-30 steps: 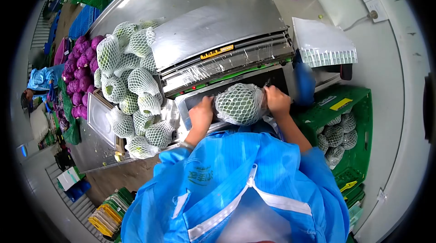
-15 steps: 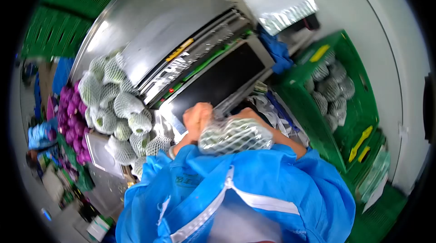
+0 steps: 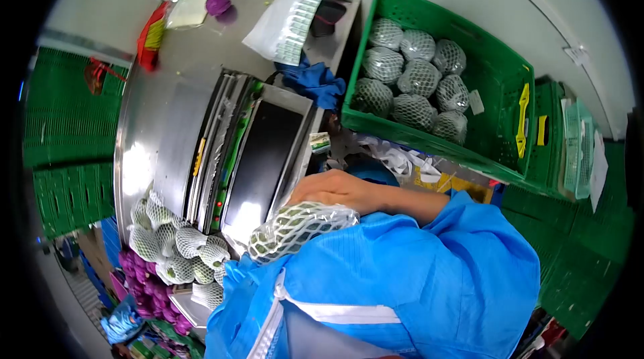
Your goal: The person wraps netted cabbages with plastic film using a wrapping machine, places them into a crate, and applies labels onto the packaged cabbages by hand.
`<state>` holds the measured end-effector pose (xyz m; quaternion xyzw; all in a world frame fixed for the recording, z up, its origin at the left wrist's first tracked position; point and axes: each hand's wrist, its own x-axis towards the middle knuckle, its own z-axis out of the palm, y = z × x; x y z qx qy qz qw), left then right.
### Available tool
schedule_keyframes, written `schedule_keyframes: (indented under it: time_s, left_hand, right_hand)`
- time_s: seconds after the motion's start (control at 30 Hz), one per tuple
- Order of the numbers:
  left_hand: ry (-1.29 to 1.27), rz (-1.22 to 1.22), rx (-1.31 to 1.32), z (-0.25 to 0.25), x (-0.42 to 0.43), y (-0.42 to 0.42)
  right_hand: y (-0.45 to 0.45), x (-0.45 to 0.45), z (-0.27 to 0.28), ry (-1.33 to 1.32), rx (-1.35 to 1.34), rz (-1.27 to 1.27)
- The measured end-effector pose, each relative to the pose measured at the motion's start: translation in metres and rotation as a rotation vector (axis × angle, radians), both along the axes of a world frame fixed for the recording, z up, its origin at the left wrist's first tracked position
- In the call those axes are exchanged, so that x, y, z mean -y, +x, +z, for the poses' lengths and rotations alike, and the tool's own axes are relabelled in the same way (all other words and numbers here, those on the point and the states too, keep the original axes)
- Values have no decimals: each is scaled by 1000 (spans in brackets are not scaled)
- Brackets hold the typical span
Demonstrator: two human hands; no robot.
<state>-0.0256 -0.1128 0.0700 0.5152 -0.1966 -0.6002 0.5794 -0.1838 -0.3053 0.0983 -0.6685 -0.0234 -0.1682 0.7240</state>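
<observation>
My right hand rests with bent fingers over the top of a green vegetable in white foam netting and clear film, held close against my blue jacket. My left hand is hidden behind the vegetable and jacket. Just beyond them lies the dark plate of the wrapping machine. To the right, a green crate holds several netted, film-wrapped vegetables. More netted vegetables are piled at the lower left.
Purple cabbages lie beyond the netted pile. A label sheet and blue cloth are at the steel table's far end. Green crates stand at left. Part of a person in blue shows at lower left.
The view has swung to the right, towards the green crate. The wrapped vegetable has come off the machine and against my jacket. My left hand has gone out of sight.
</observation>
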Motion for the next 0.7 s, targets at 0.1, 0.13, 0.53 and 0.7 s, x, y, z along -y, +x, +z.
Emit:
schedule_keyframes:
  time_s: [0.1,0.13,0.53,0.7]
  left_hand:
    - [48,21,-172,4,20,-8]
    - [59,16,-206,5,32,-12]
    - [-336,-597,-86,12,318,-169]
    - [-384,-733,484,28,365,-189]
  right_hand:
    - [-43,42,-17,181,24,200]
    - [-58,52,-17,257,56,234]
    - [-203,169,-7,-90,-322,-1275]
    - [-323,280,-79,373,-396,-1504]
